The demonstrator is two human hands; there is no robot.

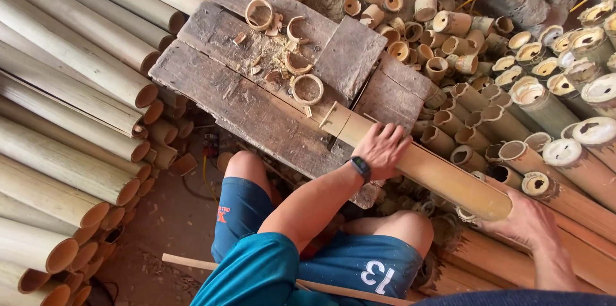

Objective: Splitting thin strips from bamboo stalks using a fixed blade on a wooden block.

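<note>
Wooden bench (244, 104): bamboo pole (430, 168) under both hands.

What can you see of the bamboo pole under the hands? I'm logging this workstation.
The bamboo pole is a pale tan, smooth, hollow tube lying slantwise across the worn wooden bench. Its upper end, partly split, rests on the planks near cut rings. The left hand presses on its middle; the right hand cups its open lower end.
</note>
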